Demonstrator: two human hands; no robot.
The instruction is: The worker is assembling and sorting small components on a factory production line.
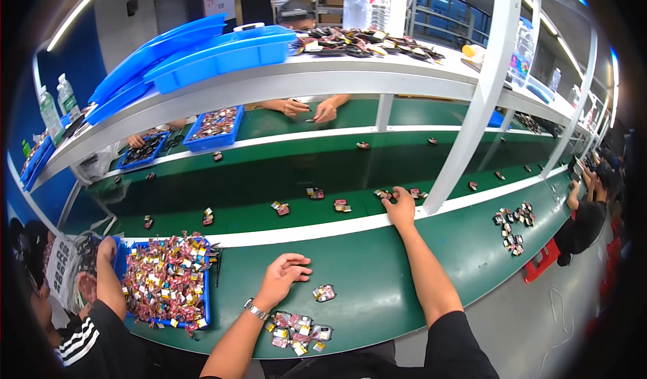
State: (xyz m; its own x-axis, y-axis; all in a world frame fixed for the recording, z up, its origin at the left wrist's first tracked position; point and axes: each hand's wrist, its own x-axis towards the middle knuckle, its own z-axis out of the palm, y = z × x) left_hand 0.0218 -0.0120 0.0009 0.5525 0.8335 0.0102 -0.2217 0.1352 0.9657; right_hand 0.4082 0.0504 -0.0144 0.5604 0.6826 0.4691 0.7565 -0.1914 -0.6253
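My left hand [286,274], with a metal-banded watch at the wrist, hovers over the green bench, its fingers loosely curved and apart, holding nothing. Close by on its right lies a single small electronic assembly [324,293], dark-cased with red and white-yellow parts. A cluster of similar assemblies [296,332] sits below the wrist, near the bench's front edge. My right hand [400,207] reaches across the white rail onto the green conveyor belt. Its thumb and fingers close on another electronic assembly [383,195], and one more [416,194] rests just right of the fingers.
A blue bin [207,291] heaped with red, white and yellow parts stands at left, beside a co-worker's arm [111,281]. Several assemblies lie along the belt [256,190]. A slanting white post [465,123] rises right of my hand. Overhead, a shelf [323,69] carries blue trays [222,55].
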